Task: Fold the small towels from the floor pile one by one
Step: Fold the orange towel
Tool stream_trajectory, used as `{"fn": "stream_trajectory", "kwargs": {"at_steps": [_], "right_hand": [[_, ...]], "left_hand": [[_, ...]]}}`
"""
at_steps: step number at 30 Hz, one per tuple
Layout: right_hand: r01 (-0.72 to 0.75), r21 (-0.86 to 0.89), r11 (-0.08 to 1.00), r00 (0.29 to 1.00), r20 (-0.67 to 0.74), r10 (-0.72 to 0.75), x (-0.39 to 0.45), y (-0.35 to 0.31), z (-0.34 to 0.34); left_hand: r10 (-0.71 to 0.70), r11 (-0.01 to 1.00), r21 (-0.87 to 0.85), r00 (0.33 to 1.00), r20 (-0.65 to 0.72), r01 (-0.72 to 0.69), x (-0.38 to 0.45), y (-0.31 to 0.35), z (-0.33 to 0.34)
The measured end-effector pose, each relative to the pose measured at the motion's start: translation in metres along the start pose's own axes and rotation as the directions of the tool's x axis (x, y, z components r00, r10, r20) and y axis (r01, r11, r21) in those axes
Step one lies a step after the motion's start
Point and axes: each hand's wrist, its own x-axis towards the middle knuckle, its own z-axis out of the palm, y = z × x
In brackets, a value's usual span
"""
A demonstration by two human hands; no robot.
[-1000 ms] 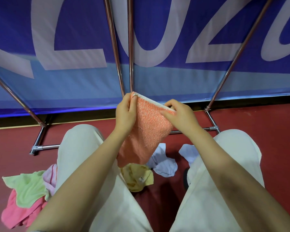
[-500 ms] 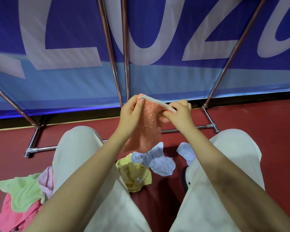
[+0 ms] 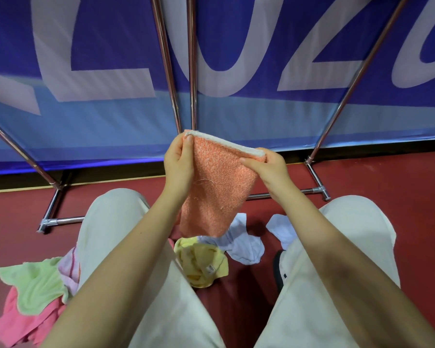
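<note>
Holding the orange towel (image 3: 216, 187) up between the knees, left hand (image 3: 178, 162) and right hand (image 3: 266, 167) each pinch a top corner; its top edge runs left-right, body hanging toward the floor pile (image 3: 204, 262).

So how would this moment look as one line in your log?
step: folding | item: orange towel held up by top corners | left hand: pinching | right hand: pinching | floor: yellow towel, others unfolded

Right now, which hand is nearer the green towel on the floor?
Left. The left hand pinches the orange towel's upper left corner, on the side where the green towel lies. The right hand pinches the opposite corner, farther away.
</note>
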Motion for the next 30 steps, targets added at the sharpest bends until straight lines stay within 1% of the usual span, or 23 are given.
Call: {"fn": "stream_trajectory", "kwargs": {"at_steps": [2, 4, 6, 7, 8, 11, 13, 15, 18, 21, 24, 25, 27, 30], "right_hand": [[-0.02, 0.104, 0.994, 0.999, 0.051, 0.015, -0.001, -0.003, 0.0], [-0.044, 0.247, 0.968, 0.995, 0.095, 0.021, -0.001, -0.005, 0.0], [-0.067, 0.337, 0.939, 0.994, 0.102, 0.034, -0.001, -0.003, 0.002], [-0.068, 0.325, 0.943, 0.995, 0.091, 0.041, -0.001, -0.002, 0.003], [-0.067, 0.273, 0.96, 0.996, 0.067, 0.05, 0.0, 0.001, 0.004], [-0.06, 0.068, 0.996, 0.997, -0.047, 0.063, 0.0, 0.006, 0.007], [-0.028, -0.035, 0.999, 0.993, -0.115, 0.024, 0.001, 0.009, 0.009], [0.005, -0.127, 0.992, 0.989, -0.147, -0.024, 0.001, 0.012, 0.009], [-0.001, -0.193, 0.981, 0.981, -0.189, -0.037, 0.001, 0.019, 0.011], [-0.028, -0.195, 0.98, 0.973, -0.23, -0.018, 0.001, 0.02, 0.015], [-0.061, -0.101, 0.993, 0.96, -0.277, 0.03, 0.001, 0.017, 0.019], [-0.072, -0.062, 0.995, 0.954, -0.295, 0.051, 0.0, 0.016, 0.021], [-0.082, 0.0, 0.997, 0.94, -0.333, 0.078, 0.0, 0.016, 0.025], [-0.094, 0.042, 0.995, 0.923, -0.372, 0.103, 0.0, 0.016, 0.033]], "left_hand": [[-0.001, 1.0, -0.005, 1.0, -0.027, 0.001, 0.0, 0.0, -0.002], [-0.008, 1.0, -0.004, 0.999, -0.032, 0.008, 0.0, -0.001, -0.002], [-0.022, 1.0, 0.004, 0.999, -0.029, 0.022, 0.0, -0.003, -0.003], [-0.034, 0.999, 0.005, 0.999, -0.033, 0.035, 0.0, -0.006, -0.003], [-0.053, 0.999, 0.005, 0.998, -0.038, 0.054, 0.001, -0.009, -0.003], [-0.125, 0.991, 0.05, 0.992, -0.035, 0.127, 0.001, -0.015, -0.002], [-0.18, 0.979, 0.093, 0.984, -0.011, 0.18, -0.002, -0.016, 0.0], [-0.238, 0.965, 0.111, 0.971, 0.002, 0.236, -0.005, -0.018, 0.003], [-0.346, 0.936, 0.077, 0.938, 0.003, 0.345, -0.008, -0.019, 0.007], [-0.454, 0.891, 0.015, 0.891, -0.007, 0.454, -0.011, -0.017, 0.012], [-0.545, 0.836, -0.096, 0.838, -0.021, 0.541, -0.013, -0.009, 0.016], [-0.551, 0.829, -0.123, 0.834, -0.013, 0.546, -0.014, -0.007, 0.018], [-0.518, 0.846, -0.152, 0.855, -0.014, 0.511, -0.017, -0.005, 0.023], [-0.467, 0.88, -0.142, 0.881, -0.076, 0.454, -0.023, -0.005, 0.03]]}}
